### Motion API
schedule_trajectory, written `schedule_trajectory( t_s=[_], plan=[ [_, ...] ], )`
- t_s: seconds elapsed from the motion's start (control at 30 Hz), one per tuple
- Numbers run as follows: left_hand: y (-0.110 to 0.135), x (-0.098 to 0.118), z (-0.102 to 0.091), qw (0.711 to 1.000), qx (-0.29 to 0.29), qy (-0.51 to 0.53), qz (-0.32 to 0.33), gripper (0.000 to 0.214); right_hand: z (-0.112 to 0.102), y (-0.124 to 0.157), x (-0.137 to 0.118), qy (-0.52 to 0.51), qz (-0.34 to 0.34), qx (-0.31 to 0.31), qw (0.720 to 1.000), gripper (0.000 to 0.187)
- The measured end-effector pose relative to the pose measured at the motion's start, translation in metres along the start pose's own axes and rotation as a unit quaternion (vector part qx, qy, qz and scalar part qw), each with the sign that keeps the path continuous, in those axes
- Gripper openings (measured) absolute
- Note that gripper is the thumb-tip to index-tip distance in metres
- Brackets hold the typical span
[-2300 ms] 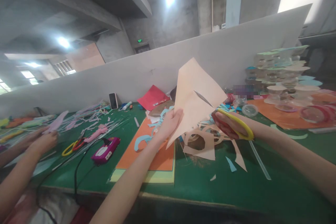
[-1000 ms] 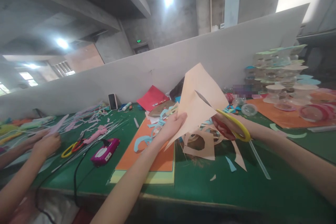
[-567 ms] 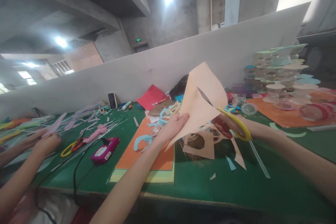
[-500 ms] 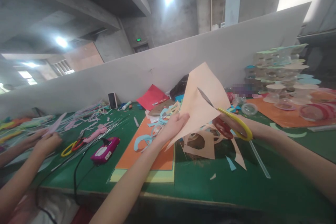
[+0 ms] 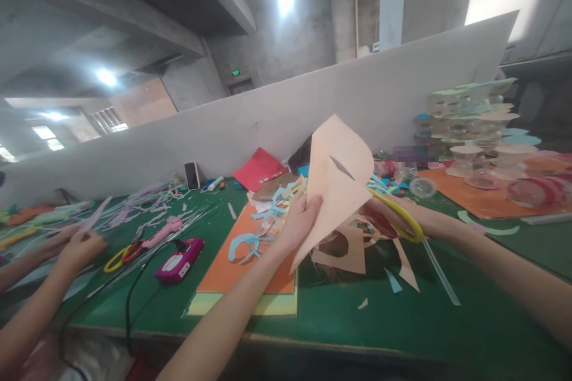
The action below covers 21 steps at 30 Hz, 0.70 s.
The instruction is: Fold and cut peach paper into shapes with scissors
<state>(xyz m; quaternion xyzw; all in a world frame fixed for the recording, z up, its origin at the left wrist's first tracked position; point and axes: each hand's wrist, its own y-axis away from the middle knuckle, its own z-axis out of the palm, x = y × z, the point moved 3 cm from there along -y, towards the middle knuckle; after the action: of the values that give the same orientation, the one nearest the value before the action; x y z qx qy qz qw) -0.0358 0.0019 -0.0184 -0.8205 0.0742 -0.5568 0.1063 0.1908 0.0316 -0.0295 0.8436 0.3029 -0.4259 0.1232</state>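
head view: we see a peach paper sheet (image 5: 328,202) held up, tilted and slightly curved, above a green table (image 5: 335,317). the left hand (image 5: 301,220) pinches it by its lower left side, thumb on the face towards us. the right hand (image 5: 406,202), partly hidden, is closed around the yellow-and-red handles of the scissors (image 5: 418,231); a grey blade lies across the middle of the sheet, but we cannot tell how far the blades are spread.

below the sheet we note a cut-out piece (image 5: 355,263) with a large round hole, lying among paper scraps; a clear stick (image 5: 441,272) and a blue scrap (image 5: 393,280) lie to its right. beneath the left forearm, an orange sheet (image 5: 226,274) rests on yellow-green ones. farther left we find a purple box (image 5: 181,262) with a black cable, a pink tool (image 5: 164,232), and a co-worker's hands (image 5: 83,250) holding a pale lilac strip (image 5: 96,217). at the rear stand a phone (image 5: 192,175) and, at far right, tiers of clear cups and paper discs (image 5: 478,125).
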Motion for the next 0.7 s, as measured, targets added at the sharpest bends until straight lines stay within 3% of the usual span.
schedule_trajectory(
  t_s=[0.23,0.4,0.7],
  plan=[
    [0.002,-0.001,0.003,1.000,-0.015,-0.007,0.007,0.036,0.003,0.002,-0.003,-0.003,-0.017,-0.038,0.999,0.061],
    [-0.001,-0.007,0.003,1.000,-0.016,-0.003,0.018,0.038,0.005,-0.006,0.006,-0.059,0.024,0.005,0.998,0.057],
    [0.001,-0.004,0.003,0.999,-0.049,-0.006,-0.008,0.040,0.004,0.000,0.007,-0.040,-0.004,0.009,0.999,0.050]
  ],
)
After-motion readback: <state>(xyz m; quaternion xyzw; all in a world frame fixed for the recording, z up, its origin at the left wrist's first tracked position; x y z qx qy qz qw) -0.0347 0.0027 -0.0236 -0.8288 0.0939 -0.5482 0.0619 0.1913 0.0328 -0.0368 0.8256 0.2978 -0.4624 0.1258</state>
